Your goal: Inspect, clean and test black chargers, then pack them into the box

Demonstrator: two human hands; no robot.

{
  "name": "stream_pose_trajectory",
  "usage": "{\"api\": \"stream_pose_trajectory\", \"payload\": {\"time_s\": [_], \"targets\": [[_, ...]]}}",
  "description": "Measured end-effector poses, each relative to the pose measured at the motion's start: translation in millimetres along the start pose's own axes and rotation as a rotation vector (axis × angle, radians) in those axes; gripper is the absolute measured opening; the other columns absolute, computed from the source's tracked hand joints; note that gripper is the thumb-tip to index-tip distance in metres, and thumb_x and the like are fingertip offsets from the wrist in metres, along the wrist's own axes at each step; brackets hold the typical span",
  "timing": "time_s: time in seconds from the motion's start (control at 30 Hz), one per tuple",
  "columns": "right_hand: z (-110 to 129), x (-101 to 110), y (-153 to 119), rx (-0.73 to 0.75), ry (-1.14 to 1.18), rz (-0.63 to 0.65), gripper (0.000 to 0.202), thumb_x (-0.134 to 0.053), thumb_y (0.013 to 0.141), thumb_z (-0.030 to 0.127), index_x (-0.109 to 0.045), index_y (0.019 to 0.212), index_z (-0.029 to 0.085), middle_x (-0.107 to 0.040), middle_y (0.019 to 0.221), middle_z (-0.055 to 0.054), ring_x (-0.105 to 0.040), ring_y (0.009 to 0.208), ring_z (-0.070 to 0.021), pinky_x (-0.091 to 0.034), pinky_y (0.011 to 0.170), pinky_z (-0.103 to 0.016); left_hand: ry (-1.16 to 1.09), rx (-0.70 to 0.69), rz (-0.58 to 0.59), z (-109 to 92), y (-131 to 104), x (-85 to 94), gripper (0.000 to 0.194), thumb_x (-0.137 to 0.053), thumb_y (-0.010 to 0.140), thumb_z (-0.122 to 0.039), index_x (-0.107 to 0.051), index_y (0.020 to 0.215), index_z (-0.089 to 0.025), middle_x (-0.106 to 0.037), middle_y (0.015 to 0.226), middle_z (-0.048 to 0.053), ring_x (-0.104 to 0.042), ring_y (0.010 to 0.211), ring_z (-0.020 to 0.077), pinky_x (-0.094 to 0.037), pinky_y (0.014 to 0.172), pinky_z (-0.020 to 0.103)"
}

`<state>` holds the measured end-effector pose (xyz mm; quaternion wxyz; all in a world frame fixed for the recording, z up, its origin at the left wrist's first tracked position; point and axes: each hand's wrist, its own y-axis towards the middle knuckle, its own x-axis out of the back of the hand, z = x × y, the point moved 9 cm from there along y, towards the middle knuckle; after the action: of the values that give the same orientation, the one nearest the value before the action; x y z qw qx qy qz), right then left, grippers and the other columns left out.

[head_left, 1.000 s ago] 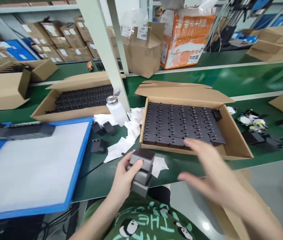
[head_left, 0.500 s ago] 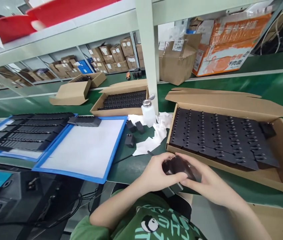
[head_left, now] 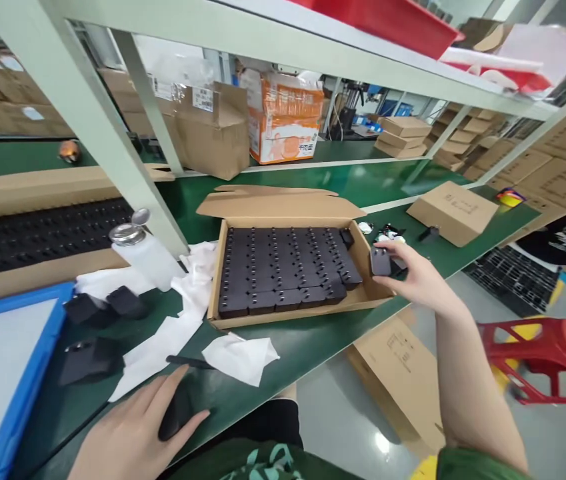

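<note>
My left hand (head_left: 135, 423) rests low on the green bench, fingers and thumb curved around a smooth black piece (head_left: 175, 412) mostly hidden by the hand. To the right, my right hand (head_left: 415, 277) pinches a black power adapter (head_left: 380, 261) beside the right wall of an open cardboard box (head_left: 283, 319). Another dark piece shows behind that adapter, partly covered by my fingers. Rows of black adapters (head_left: 283, 267) with small metal prongs fill much of the box. A crumpled white cloth (head_left: 240, 357) and a thin black stick (head_left: 187, 362) lie near my left hand.
Loose black adapters (head_left: 90, 360) lie at left, near a blue-edged tray (head_left: 55, 327) and a white pump bottle (head_left: 145, 257). A shelf post (head_left: 97, 120) rises behind the bottle. A closed carton (head_left: 453, 212) stands back right; a red stool (head_left: 545, 360) is on the floor.
The view has swung right. My hands, together on black adapters before, are now apart: the left low on the bench, the right out at the box's right side with an adapter.
</note>
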<state>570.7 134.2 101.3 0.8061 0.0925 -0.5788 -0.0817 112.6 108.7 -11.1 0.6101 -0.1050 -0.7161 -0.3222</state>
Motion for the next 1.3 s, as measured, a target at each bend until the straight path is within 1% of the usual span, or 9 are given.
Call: {"api": "stream_pose_trajectory", "payload": {"time_s": [0.17, 0.37, 0.47, 0.57, 0.7, 0.83, 0.93, 1.13, 1.3], "targets": [[-31.5, -38.6, 68.7, 0.048, -0.245, 0.196, 0.027, -0.062, 0.096, 0.039, -0.064, 0.114, 0.019, -0.066, 0.117, -0.008, -0.065, 0.101, -0.0196, -0.057, 0.089, -0.04, 0.027, -0.015, -0.01, -5.6, 6.0, 5.3, 0.06, -0.057, 0.088, -0.061, -0.056, 0.13, -0.017, -0.074, 0.111, 0.012, -0.074, 0.086, 0.0309, -0.059, 0.068, 0.041], [-4.8, -35.8, 78.9, 0.083, -0.39, -0.011, 0.036, -0.062, 0.096, 0.04, -0.06, 0.124, 0.017, -0.059, 0.129, -0.012, -0.059, 0.118, -0.0275, -0.051, 0.099, -0.052, -0.174, 0.126, 0.07, 29.3, -17.1, 22.7, 0.085, -0.068, 0.078, -0.068, -0.041, 0.147, -0.026, -0.063, 0.134, 0.012, -0.067, 0.115, 0.0335, -0.059, 0.09, 0.044], [56.2, -39.0, 48.8, 0.174, -0.28, -0.159, 0.052, -0.053, 0.097, 0.046, -0.056, 0.132, 0.008, -0.051, 0.134, -0.028, -0.045, 0.131, -0.0457, -0.038, 0.104, -0.069, -0.384, 0.289, 0.172, 43.6, -35.6, 28.4, 0.081, -0.073, 0.082, -0.054, -0.036, 0.15, -0.029, -0.054, 0.145, 0.012, -0.058, 0.129, 0.0326, -0.051, 0.106, 0.048], [153.6, -69.4, -1.3, 0.433, 0.069, -0.154, 0.046, -0.057, 0.095, 0.045, -0.055, 0.133, 0.019, -0.062, 0.122, -0.017, -0.056, 0.122, -0.0361, -0.045, 0.104, -0.056, -0.532, 0.374, 0.265, 46.0, -43.7, 21.1, 0.084, -0.078, 0.079, -0.045, -0.036, 0.15, -0.03, -0.052, 0.149, 0.011, -0.054, 0.134, 0.0308, -0.047, 0.111, 0.047], [275.9, -178.1, -64.1, 0.508, 0.634, 0.561, 0.073, -0.066, 0.092, 0.043, -0.029, 0.153, 0.027, -0.047, 0.15, -0.012, -0.052, 0.134, -0.0286, -0.055, 0.1, -0.044, -0.58, 0.372, 0.273, 45.3, -41.0, 7.0, 0.081, -0.084, 0.074, -0.042, -0.046, 0.144, -0.027, -0.059, 0.142, 0.011, -0.056, 0.131, 0.0294, -0.047, 0.111, 0.047], [317.1, -231.2, -68.3, 0.427, 0.812, 0.683, 0.076, -0.075, 0.085, 0.027, -0.034, 0.149, 0.024, -0.048, 0.148, -0.013, -0.054, 0.131, -0.0274, -0.054, 0.101, -0.043, -0.63, 0.337, 0.191, 37.8, -32.8, 10.2, 0.063, -0.083, 0.075, -0.041, -0.057, 0.129, -0.022, -0.068, 0.124, 0.012, -0.064, 0.115, 0.0271, -0.053, 0.099, 0.044], [308.2, -221.2, -65.1, 0.421, 0.862, 0.674, 0.062, -0.076, 0.084, 0.024, -0.044, 0.138, 0.028, -0.057, 0.135, -0.006, -0.063, 0.111, -0.0208, -0.058, 0.09, -0.036, -0.667, 0.287, 0.123, 21.1, -22.4, 32.3, 0.055, -0.083, 0.075, -0.039, -0.06, 0.122, -0.021, -0.07, 0.112, 0.01, -0.065, 0.105, 0.0251, -0.054, 0.092, 0.04], [271.5, -147.1, -74.8, 0.377, 0.962, 0.522, 0.068, -0.075, 0.085, 0.024, -0.039, 0.141, 0.04, -0.062, 0.125, 0.001, -0.063, 0.089, -0.0138, -0.058, 0.078, -0.027, -0.717, 0.103, 0.022, -26.3, 11.7, 86.9, 0.066, -0.084, 0.076, -0.03, -0.05, 0.133, -0.024, -0.069, 0.115, 0.007, -0.06, 0.099, 0.0191, -0.053, 0.082, 0.029], [258.6, -113.5, -80.8, 0.423, 0.94, 0.376, 0.058, -0.068, 0.09, 0.02, -0.041, 0.14, 0.033, -0.062, 0.131, -0.002, -0.065, 0.086, -0.0116, -0.058, 0.076, -0.024, -0.727, -0.053, -0.037, -51.0, 31.8, 102.1, 0.064, -0.083, 0.078, -0.027, -0.05, 0.132, -0.022, -0.069, 0.122, 0.01, -0.059, 0.098, 0.02, -0.055, 0.08, 0.03]]}}
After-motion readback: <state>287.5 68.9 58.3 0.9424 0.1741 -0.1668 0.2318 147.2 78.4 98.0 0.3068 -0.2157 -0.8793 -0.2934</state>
